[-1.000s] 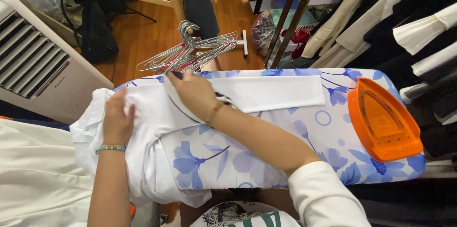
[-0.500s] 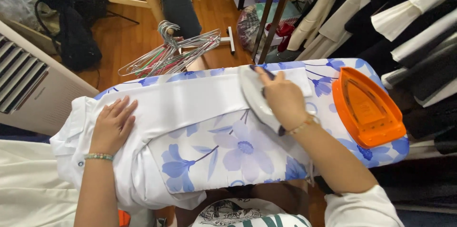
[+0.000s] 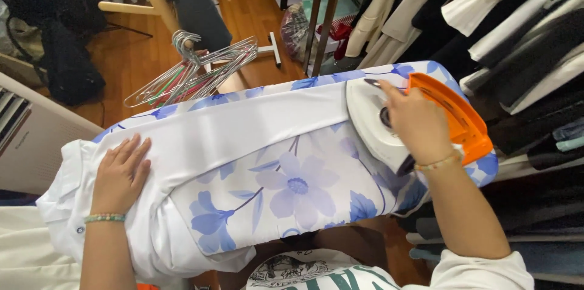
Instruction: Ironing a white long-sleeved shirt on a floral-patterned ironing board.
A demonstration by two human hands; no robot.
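A white shirt (image 3: 182,144) lies across an ironing board (image 3: 304,186) with a blue flower cover, one sleeve stretched along the far edge. My left hand (image 3: 119,173) rests flat on the shirt's body at the left, fingers spread. My right hand (image 3: 417,121) grips the handle of a white iron (image 3: 372,122), which sits at the cuff end of the sleeve, right beside the orange iron rest (image 3: 453,113) at the board's right end.
A bundle of wire hangers (image 3: 191,74) hangs behind the board over the wooden floor. Dark and pale clothes (image 3: 499,16) hang on a rack at the right. A white appliance (image 3: 24,138) stands at the left. Cream fabric (image 3: 24,253) lies at the lower left.
My right hand slid the iron along the sleeve from the left end to the cuff at the right. My left hand stayed on the shirt and opened flat.
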